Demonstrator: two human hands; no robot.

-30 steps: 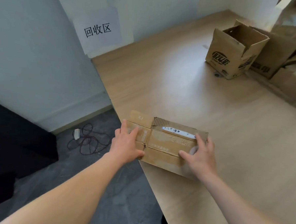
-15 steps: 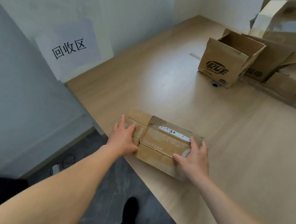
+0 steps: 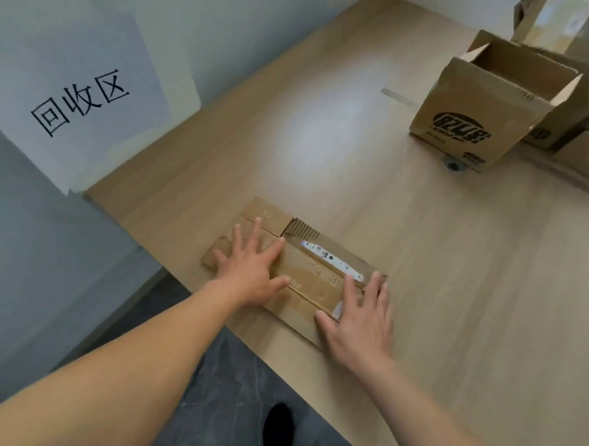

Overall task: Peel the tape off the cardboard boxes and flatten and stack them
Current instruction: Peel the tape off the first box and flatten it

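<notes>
flattened box (image 3: 304, 278) at desk (image 3: 453, 299) near-left edge | I press left hand (image 3: 249, 271), right hand (image 3: 359, 318), fingers spread flat | light, stiff, springy cardboard; grip long edges

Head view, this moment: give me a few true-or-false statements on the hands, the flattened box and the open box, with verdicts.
1. Both the left hand and the right hand press flat on the flattened box. True.
2. The open box touches the flattened box. False: it stands apart, farther back on the table.
3. The flattened box lies close to the table's near edge. True.
4. The left hand pinches a strip of tape. False: its fingers are spread straight on the cardboard.
</notes>
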